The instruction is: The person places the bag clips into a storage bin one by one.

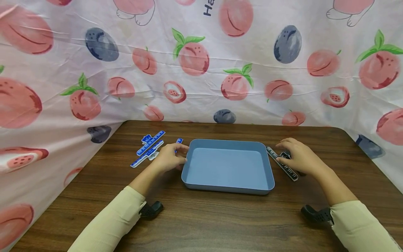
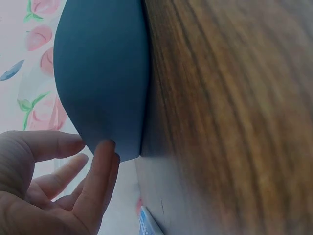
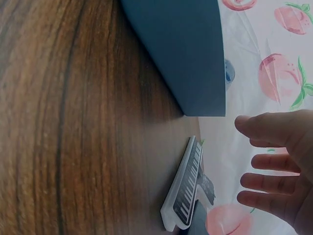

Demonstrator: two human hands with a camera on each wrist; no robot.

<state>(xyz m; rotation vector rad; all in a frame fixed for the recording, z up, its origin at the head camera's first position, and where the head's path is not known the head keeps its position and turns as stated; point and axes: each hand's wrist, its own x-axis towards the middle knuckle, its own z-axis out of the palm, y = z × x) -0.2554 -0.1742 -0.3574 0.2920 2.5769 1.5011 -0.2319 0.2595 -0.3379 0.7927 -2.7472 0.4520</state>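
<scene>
A shallow blue-grey rectangular tray (image 1: 228,168) sits on the table, nothing inside it. At its left wall is my left hand (image 1: 170,157), thumb and fingertips right at the side, loosely bent; the left wrist view has the fingertips (image 2: 105,149) overlapping the tray's outer wall (image 2: 105,83). My right hand (image 1: 300,157) hovers to the right of the tray, fingers spread and holding nothing. Below it lies a black clip with a piano-key pattern (image 1: 284,166), partly hidden by the hand. In the right wrist view the thumb points toward the tray's corner (image 3: 205,98), apart from it.
Left of the tray lie a blue piano-key clip (image 1: 151,143), a white-and-blue one (image 1: 147,154) and another blue one (image 1: 179,140) partly behind my left hand. A fruit-print cloth (image 1: 201,105) hangs behind the wooden table (image 1: 220,217). Both wrists wear black straps.
</scene>
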